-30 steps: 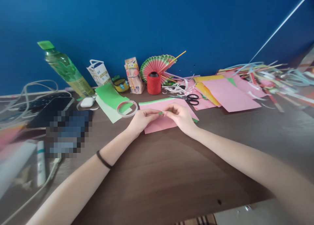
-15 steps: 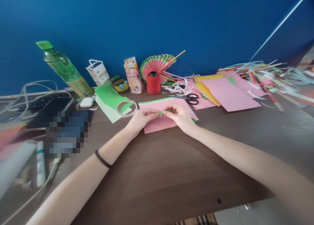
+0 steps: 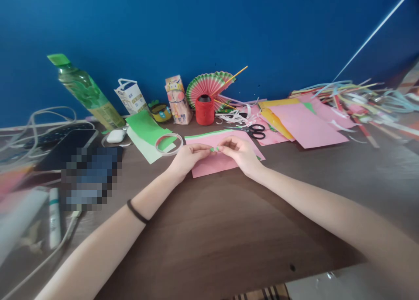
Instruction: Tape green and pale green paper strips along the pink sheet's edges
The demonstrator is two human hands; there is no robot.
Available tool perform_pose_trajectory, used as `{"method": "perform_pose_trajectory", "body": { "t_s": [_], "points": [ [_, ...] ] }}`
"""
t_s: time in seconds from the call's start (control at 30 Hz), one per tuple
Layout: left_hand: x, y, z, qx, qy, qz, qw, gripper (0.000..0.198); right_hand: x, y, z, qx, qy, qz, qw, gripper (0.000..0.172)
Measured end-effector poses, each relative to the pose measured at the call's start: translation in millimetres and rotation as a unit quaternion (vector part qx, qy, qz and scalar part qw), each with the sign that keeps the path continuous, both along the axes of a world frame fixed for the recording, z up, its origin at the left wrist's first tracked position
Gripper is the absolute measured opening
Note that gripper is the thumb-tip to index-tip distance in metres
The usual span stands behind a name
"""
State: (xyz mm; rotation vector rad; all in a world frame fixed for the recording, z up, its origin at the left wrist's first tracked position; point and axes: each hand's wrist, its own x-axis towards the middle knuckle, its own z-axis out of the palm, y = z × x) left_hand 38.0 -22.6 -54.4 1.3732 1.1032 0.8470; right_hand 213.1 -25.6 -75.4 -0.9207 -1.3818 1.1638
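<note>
Bench (image 3: 209, 230) carries a pink sheet (image 3: 209, 168); above it, the left hand (image 3: 187, 160) and right hand (image 3: 242, 156) pinch a small green piece (image 3: 212, 150) between closed fingers. Tape roll (image 3: 181, 146) lies near the left hand; scissors (image 3: 257, 132) beyond the right. Farther back, a red spool (image 3: 205, 113) stands before a pleated fan (image 3: 201, 86).

Scissors (image 3: 248, 130) at the paper's (image 3: 209, 169) one o'clock, tape roll (image 3: 181, 144) at nine, spool (image 3: 204, 113) at twelve, fan (image 3: 204, 82) behind!
</note>
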Motion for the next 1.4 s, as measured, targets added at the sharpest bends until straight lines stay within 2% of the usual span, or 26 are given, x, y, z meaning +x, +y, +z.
{"method": "perform_pose_trajectory", "body": {
  "t_s": [0.37, 0.63, 1.4],
  "points": [
    [-0.2, 1.8, -1.6, 0.012, 0.018, -0.007, 1.000, 0.024, 0.5, -0.8, 0.4, 0.028, -0.062, -0.003, 0.998, 0.015],
    [0.3, 1.9, -0.8, -0.014, -0.007, -0.013, 1.000, 0.024, 0.0, -0.2, 1.0, 0.026, -0.063, -0.001, 0.998, 0.012],
    [0.9, 2.1, -0.8, -0.011, -0.009, -0.014, 1.000, 0.023, -1.1, -0.7, 1.4, 0.025, -0.064, -0.002, 0.998, 0.015]
  ]
}}
